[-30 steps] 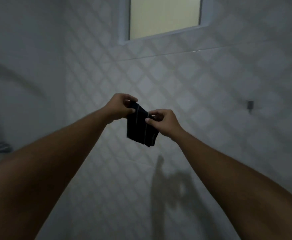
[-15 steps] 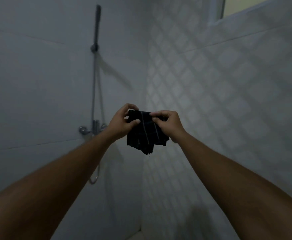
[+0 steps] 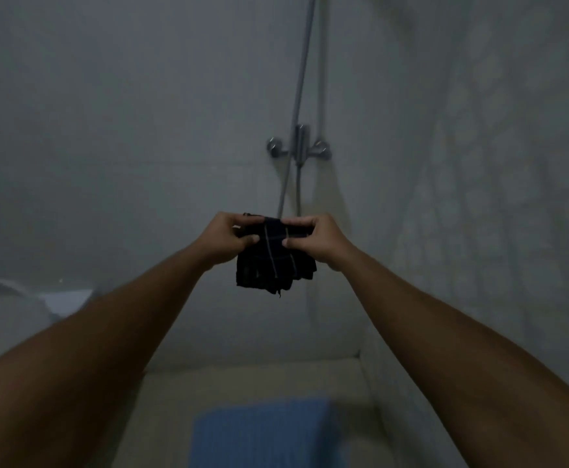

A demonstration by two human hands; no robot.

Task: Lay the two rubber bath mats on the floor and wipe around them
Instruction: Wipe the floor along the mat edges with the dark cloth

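A small dark cloth (image 3: 274, 261) with thin pale stripes hangs folded at arm's length in front of me. My left hand (image 3: 224, 239) pinches its top left edge and my right hand (image 3: 313, 239) pinches its top right edge. Below, a blue rubber bath mat (image 3: 262, 434) lies flat on the pale floor (image 3: 242, 380) between my forearms. Only one mat is in view.
A shower mixer (image 3: 298, 146) with its hose (image 3: 291, 106) is on the wall ahead. A white toilet (image 3: 9, 309) shows at the left edge. A patterned tiled wall (image 3: 499, 184) closes the right side.
The view has swung left and down, from the window wall to the shower and floor. Both hands still hold the cloth, now closer together along its top edge.
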